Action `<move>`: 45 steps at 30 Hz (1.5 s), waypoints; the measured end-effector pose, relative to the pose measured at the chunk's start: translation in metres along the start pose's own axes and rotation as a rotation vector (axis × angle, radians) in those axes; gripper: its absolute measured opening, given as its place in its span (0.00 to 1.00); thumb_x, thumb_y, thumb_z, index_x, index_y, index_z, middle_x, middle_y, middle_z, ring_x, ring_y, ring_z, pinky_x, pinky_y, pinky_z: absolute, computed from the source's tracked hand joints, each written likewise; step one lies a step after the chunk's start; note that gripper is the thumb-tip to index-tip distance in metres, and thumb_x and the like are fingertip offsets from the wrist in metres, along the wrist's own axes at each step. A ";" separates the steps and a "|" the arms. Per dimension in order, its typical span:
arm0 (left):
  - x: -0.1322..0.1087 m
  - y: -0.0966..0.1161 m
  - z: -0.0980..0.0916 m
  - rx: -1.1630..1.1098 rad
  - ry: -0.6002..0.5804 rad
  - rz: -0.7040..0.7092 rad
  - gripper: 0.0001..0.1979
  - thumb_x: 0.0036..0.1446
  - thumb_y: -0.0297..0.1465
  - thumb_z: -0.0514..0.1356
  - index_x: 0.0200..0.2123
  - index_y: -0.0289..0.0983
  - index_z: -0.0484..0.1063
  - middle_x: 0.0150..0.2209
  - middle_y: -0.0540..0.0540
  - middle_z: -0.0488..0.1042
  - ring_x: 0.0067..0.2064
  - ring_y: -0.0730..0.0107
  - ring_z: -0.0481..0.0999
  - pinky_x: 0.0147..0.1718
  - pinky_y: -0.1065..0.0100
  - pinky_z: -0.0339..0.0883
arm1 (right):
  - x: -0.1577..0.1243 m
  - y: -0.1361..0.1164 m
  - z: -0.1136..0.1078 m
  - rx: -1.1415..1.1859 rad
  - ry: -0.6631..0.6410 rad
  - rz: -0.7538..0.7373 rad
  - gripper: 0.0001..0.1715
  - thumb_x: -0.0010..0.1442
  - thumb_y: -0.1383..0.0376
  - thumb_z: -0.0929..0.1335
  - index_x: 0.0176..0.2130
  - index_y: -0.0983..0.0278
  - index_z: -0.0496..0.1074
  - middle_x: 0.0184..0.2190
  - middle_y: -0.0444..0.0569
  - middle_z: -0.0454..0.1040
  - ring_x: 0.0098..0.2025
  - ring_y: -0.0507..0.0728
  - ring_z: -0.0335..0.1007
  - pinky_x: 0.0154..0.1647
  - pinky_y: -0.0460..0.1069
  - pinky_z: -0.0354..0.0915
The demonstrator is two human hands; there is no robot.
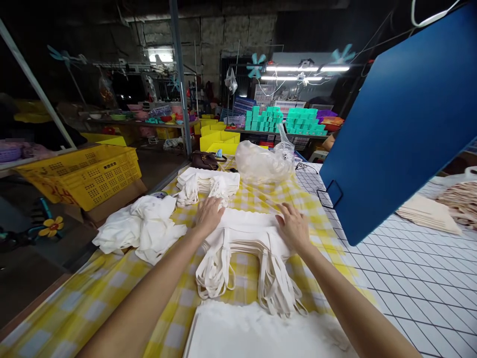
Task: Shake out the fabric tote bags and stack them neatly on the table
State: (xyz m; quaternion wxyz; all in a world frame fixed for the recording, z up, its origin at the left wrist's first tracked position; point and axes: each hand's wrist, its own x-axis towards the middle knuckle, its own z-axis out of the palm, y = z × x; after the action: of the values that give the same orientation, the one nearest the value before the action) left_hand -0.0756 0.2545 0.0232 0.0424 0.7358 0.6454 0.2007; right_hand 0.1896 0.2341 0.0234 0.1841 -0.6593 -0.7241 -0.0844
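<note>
A neat stack of white strapped garments (pixel 249 232) lies before me, its top edge wavy and its loops of strap hanging toward me. My left hand (pixel 209 216) rests at the stack's far left corner, fingers stretched out. At the far right corner lies my right hand (pixel 295 227), open with its fingers spread on the cloth. Beyond my left hand sits a second strapped stack (pixel 208 183). To the left is a crumpled heap of white cloth (pixel 143 226). Closest to me is a flat white pile (pixel 257 330) with a wavy edge.
A yellow checked cloth (pixel 169 318) covers the table. At its far end are a clear plastic bag (pixel 264 161) and a dark handbag (pixel 205 160). A tilted blue board (pixel 402 124) stands on the right. A yellow crate (pixel 100 174) is at the left.
</note>
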 end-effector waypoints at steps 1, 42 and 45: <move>0.000 -0.001 0.003 -0.045 -0.083 0.060 0.20 0.61 0.36 0.45 0.54 0.42 0.63 0.59 0.44 0.61 0.61 0.61 0.55 0.59 0.54 0.44 | 0.000 0.002 0.004 0.033 -0.070 -0.081 0.22 0.63 0.62 0.55 0.54 0.60 0.64 0.56 0.52 0.63 0.56 0.60 0.58 0.51 0.55 0.55; -0.342 0.094 -0.057 -0.233 -0.249 -0.045 0.16 0.53 0.22 0.53 0.47 0.34 0.65 0.43 0.41 0.73 0.44 0.64 0.73 0.43 0.66 0.64 | -0.325 -0.086 -0.129 -0.027 -0.370 0.276 0.17 0.58 0.74 0.57 0.43 0.65 0.67 0.37 0.52 0.72 0.38 0.57 0.68 0.33 0.48 0.55; -0.327 0.084 -0.069 -0.352 -0.298 -0.038 0.11 0.52 0.23 0.53 0.39 0.34 0.71 0.40 0.42 0.75 0.42 0.65 0.73 0.42 0.67 0.63 | -0.318 -0.068 -0.131 0.110 -0.310 0.248 0.16 0.60 0.71 0.56 0.41 0.63 0.69 0.38 0.51 0.72 0.36 0.56 0.68 0.31 0.48 0.54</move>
State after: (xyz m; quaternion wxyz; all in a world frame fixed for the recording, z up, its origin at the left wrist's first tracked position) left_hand -0.0495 -0.0891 0.0344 0.2687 0.7264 0.6006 0.1984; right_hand 0.1627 -0.1151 0.0318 0.1151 -0.7373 -0.6607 0.0812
